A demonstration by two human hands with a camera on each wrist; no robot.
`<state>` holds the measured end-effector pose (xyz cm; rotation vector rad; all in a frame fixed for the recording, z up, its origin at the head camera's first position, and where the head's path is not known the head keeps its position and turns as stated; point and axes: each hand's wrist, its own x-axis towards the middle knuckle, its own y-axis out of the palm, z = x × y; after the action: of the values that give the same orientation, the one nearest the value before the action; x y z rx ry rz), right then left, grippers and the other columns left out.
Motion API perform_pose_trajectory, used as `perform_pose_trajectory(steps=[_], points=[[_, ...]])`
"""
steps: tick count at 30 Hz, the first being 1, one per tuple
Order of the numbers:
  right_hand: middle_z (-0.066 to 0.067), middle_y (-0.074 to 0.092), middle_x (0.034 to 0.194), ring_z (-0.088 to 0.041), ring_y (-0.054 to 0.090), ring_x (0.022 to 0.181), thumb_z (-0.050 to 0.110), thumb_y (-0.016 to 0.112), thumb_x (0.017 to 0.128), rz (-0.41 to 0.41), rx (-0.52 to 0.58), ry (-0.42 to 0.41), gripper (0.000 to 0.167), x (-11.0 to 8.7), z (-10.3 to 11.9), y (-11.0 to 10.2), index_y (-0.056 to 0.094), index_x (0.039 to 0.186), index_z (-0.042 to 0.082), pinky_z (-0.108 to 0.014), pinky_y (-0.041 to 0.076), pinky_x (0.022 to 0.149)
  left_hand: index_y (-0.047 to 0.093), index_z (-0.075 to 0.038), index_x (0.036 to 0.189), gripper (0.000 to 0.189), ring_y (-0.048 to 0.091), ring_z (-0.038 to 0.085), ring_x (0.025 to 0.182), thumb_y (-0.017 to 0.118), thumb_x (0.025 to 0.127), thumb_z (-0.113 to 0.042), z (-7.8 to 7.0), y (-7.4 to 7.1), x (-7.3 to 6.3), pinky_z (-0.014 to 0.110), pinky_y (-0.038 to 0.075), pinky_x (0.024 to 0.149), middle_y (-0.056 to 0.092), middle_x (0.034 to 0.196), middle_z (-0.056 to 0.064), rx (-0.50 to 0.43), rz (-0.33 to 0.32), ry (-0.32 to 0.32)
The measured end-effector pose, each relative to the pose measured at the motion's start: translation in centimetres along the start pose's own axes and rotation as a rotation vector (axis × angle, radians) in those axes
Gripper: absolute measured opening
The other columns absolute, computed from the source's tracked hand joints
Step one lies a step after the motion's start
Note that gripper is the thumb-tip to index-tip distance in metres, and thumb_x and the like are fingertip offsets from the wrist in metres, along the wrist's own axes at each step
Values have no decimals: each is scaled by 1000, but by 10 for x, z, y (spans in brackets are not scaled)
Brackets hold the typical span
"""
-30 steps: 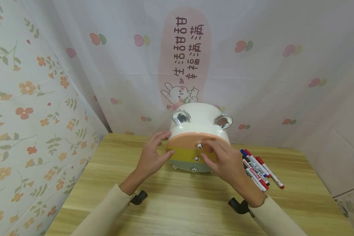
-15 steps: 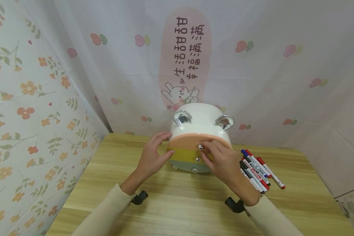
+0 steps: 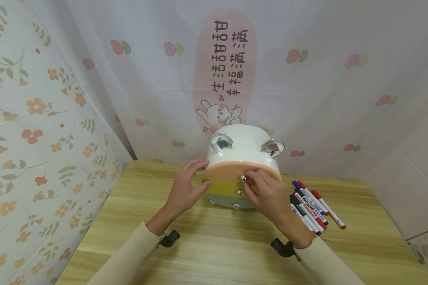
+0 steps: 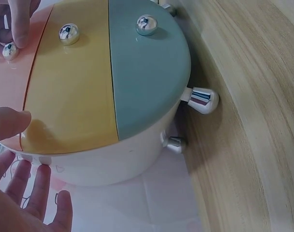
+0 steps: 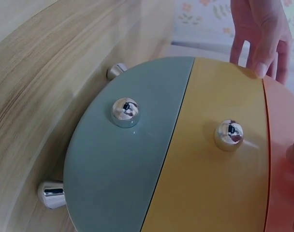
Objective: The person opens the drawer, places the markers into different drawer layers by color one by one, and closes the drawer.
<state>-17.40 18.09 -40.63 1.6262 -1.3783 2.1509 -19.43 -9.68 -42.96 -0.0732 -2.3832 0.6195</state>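
Note:
A small rounded white drawer cabinet (image 3: 243, 142) stands on the table, with two chrome ears on top. Its front has orange, yellow and green drawers, each with a silver ball knob. My right hand (image 3: 271, 198) pinches the orange drawer's knob (image 4: 10, 51) between thumb and fingers. The orange drawer (image 3: 221, 171) sits flush with the front. At the cabinet's left side is my left hand (image 3: 185, 194), thumb at the front edge and straight fingers along the side wall. In the right wrist view, the yellow drawer (image 5: 210, 179) and green drawer (image 5: 132, 159) show fully closed.
Several whiteboard markers (image 3: 310, 208) with red, blue and black caps lie right of the cabinet, partly behind my right wrist. A printed curtain (image 3: 157, 99) hangs behind the wooden table (image 3: 214, 245). Floral cloth (image 3: 39, 138) hangs at the left.
My right hand has moved slightly left and its fingers have closed on the top knob. The left hand stays at the cabinet's side.

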Motion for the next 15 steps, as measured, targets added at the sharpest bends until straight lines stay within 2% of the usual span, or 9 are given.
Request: perform_pose_trajectory(steps=[9, 15], points=[[-6, 73, 89, -19, 70, 74, 12, 83, 92, -9, 6, 30, 27, -3, 5, -1, 76, 115, 1, -38, 57, 56, 69, -3, 144, 58, 69, 33, 123, 89, 90, 0, 2, 1, -1, 54, 55, 106, 67, 143, 12, -3, -5, 8], [-5, 71, 86, -19, 68, 69, 12, 80, 94, -26, 32, 57, 23, -6, 9, -1, 75, 115, 1, -33, 51, 49, 69, -3, 144, 58, 69, 33, 124, 87, 89, 3, 2, 1, -1, 54, 55, 106, 66, 143, 13, -13, -8, 16]])
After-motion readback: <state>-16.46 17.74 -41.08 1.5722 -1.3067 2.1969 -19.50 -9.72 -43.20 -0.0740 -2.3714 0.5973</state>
